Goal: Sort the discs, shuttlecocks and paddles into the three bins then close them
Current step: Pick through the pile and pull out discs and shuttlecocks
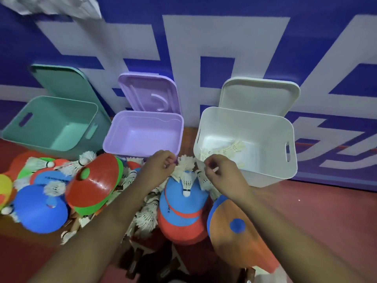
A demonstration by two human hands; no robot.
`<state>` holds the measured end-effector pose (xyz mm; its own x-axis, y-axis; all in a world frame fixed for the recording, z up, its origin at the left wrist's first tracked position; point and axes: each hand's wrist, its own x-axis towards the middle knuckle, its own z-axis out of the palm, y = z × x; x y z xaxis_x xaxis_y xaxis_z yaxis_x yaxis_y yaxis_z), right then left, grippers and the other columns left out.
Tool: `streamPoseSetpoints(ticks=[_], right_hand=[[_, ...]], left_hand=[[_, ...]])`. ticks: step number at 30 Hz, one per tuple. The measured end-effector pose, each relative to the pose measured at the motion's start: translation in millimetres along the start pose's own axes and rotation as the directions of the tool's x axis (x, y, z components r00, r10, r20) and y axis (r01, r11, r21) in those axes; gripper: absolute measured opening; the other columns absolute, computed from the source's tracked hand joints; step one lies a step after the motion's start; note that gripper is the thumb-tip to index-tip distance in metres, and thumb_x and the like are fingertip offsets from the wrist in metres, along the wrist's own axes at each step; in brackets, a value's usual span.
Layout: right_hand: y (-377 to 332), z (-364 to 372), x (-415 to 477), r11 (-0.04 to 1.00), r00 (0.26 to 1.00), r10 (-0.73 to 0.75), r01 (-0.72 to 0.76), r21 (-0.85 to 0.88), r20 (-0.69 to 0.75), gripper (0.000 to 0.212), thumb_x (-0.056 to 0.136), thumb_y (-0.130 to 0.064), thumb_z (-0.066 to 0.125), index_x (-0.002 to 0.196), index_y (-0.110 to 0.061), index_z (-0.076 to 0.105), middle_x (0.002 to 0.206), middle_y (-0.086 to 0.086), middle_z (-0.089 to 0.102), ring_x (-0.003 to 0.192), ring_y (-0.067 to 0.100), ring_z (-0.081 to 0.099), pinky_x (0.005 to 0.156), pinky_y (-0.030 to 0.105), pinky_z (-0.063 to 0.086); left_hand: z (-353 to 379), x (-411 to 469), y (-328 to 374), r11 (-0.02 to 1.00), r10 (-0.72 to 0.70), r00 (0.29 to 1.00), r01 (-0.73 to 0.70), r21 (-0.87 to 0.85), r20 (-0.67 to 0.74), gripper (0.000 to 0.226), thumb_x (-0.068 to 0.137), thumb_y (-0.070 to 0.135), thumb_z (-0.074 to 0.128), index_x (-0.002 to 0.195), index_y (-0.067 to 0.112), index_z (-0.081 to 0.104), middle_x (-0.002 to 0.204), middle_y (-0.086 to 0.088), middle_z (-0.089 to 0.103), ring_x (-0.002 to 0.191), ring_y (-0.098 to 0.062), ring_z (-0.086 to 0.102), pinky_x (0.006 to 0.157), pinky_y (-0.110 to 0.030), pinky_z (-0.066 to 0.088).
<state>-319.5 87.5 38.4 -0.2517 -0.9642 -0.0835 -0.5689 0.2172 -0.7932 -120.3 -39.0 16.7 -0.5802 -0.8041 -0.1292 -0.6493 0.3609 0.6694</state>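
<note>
Evidently both sets of fingertips (169, 163) are curled in and pinching at white feathers — the left hand (161, 167) and right hand (220, 172) each nip the skirts of the shuttlecocks (184, 163) heaped on the floor between the purple bin (142, 114) and the white bin (265, 174). The step in hand looks like shuttlecock sorting: several lie in the white bin, while the purple bin and the green bin (61, 99) hold nothing visible. Next, the pinch must lift cleanly and carry rightward over the white rim — gently, since feathers likely tangle. The shuttlecocks look light, frayed and cork-tipped, scattered among coloured discs (95, 180).
</note>
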Motion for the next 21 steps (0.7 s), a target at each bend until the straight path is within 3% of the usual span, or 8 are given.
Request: streamPoseSetpoints(ticks=[3,6,9,14,17,21], right_hand=[[0,37,-3,0.993,0.999,0.043,-0.039,-0.112,0.032,0.013,0.088,-0.023,0.057,0.095,-0.013,0.06,0.092,0.005,0.063,0.084,0.022,0.06,0.076,0.04,0.05],[0,68,-1,0.964,0.991,0.136,-0.135,-0.23,-0.011,0.03,0.091,-0.031,0.055,0.115,-0.014,0.055,0.104,0.009,0.06,0.095,0.028,0.06,0.076,0.038,0.048],[2,87,9,0.913,0.97,0.237,-0.202,-0.355,0.056,0.038,0.093,-0.032,0.051,0.13,-0.021,0.048,0.113,0.011,0.057,0.104,0.032,0.058,0.08,0.04,0.048],[9,100,21,0.86,0.939,0.34,-0.287,-0.421,0.053,0.027,0.094,-0.02,0.047,0.118,-0.017,0.057,0.111,0.011,0.054,0.098,0.033,0.061,0.079,0.038,0.049],[9,102,17,0.873,0.953,0.303,-0.276,-0.403,0.005,0.018,0.093,-0.018,0.051,0.105,-0.013,0.062,0.104,0.007,0.048,0.086,0.032,0.062,0.076,0.036,0.05],[-2,90,3,0.946,0.976,0.198,-0.214,-0.242,-0.091,0.01,0.088,-0.014,0.063,0.097,-0.011,0.066,0.104,0.002,0.047,0.076,0.021,0.057,0.074,0.028,0.043]], left_hand=[[7,-14,-28,0.993,0.019,0.997,-0.028,0.117,0.075,0.036,0.085,0.003,0.062,0.119,0.012,0.058,0.117,-0.004,0.056,0.109,-0.017,0.055,0.086,-0.021,0.039],[16,-9,-43,0.984,0.053,0.982,-0.083,0.16,0.182,0.055,0.084,0.0,0.059,0.137,0.012,0.048,0.137,-0.007,0.049,0.123,-0.022,0.048,0.097,-0.023,0.034],[25,5,-55,0.951,0.124,0.968,-0.179,0.254,0.219,0.059,0.082,-0.001,0.058,0.139,0.011,0.048,0.141,-0.01,0.049,0.128,-0.028,0.046,0.106,-0.032,0.036],[32,20,-62,0.815,0.16,0.952,-0.278,0.509,0.262,0.057,0.083,0.007,0.06,0.137,0.017,0.047,0.134,-0.007,0.047,0.121,-0.028,0.039,0.1,-0.038,0.035],[32,20,-70,0.805,0.188,0.938,-0.317,0.501,0.291,0.05,0.085,0.021,0.066,0.132,0.017,0.05,0.131,-0.006,0.047,0.122,-0.026,0.039,0.102,-0.035,0.03],[18,8,-80,0.915,0.213,0.952,-0.273,0.297,0.219,0.044,0.086,0.026,0.068,0.127,0.017,0.053,0.127,-0.001,0.055,0.121,-0.022,0.047,0.103,-0.036,0.036]])
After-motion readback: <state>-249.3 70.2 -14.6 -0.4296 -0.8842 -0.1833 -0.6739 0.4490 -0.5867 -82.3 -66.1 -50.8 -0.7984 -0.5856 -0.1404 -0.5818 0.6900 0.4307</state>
